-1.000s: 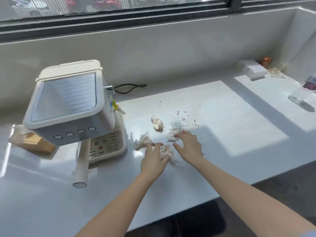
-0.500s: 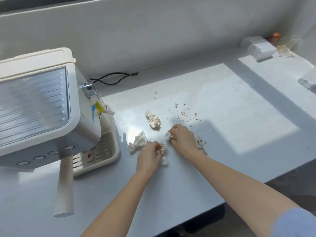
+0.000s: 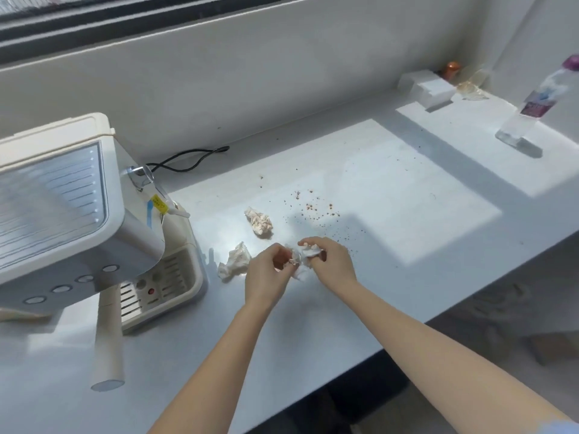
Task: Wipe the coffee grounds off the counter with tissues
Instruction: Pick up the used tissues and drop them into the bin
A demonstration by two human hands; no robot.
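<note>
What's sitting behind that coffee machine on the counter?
A black cable lies looped on the counter behind the coffee machine. The machine's body covers where the cable joins it and whatever else lies directly behind it.

Two bare forearms stretch forward and angle inward until the hands nearly meet, the left hand [image 3: 266, 272] just beside the right hand [image 3: 333, 264]. Both show their backs to the camera with fingers curled inward (the fingertips are mostly tucked out of sight), and together they pinch a crumpled white paper tissue [image 3: 308, 252] bunched between them. A pale blue sleeve [image 3: 560, 429] edges the right upper arm.
</note>
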